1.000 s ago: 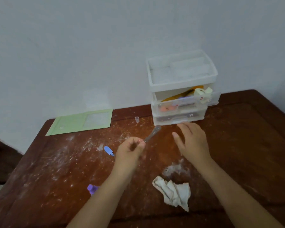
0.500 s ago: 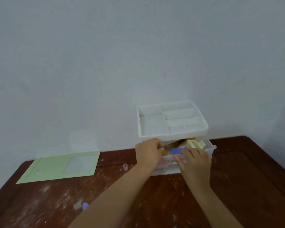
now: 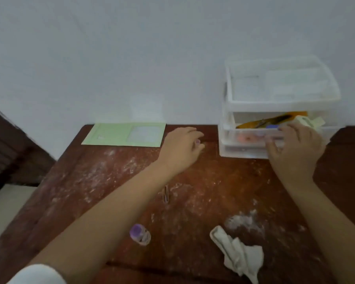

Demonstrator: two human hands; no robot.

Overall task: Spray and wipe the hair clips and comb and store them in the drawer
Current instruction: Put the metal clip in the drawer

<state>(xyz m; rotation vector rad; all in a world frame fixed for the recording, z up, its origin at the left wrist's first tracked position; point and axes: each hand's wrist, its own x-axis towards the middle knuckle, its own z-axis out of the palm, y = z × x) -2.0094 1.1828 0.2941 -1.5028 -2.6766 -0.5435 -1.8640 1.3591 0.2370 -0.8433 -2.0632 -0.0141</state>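
Pale, flat wall fills the upper half, and below it runs a dark reddish wooden surface point(image 3: 213, 181), scuffed and dusted with white powdery smears. At far left, against the wall, lies a thin green card folder point(image 3: 123, 134) with a pale rectangular window. Just right of it my left hand point(image 3: 180, 149) hangs palm-down close over the wood, forearm stretched long from the lower left; its fingers point(image 3: 197, 140) are loosely curled and a little apart, and a small purple thing shows at the tips, though I cannot tell whether I am pinching it. Nearer me, below that hand and well apart from it, a slim brownish hair clip point(image 3: 165, 194) lies flat on the wood. Closer still sits a small clear spray bottle point(image 3: 140, 234) with a purple cap, tipped on its side. Right of it lies a crumpled off-white cloth point(image 3: 238, 253), soft and folded, beside a patch of white powder. Against the wall at right stands a translucent plastic drawer unit point(image 3: 279, 107), boxy, with an open tray on top. Its upper drawer point(image 3: 254, 130) is pulled out, holding yellow, blue and pinkish things too blurred to name. My right hand point(image 3: 293, 148) rests on that drawer's front, fingers bent over its edge, wrist angled up from the lower right.
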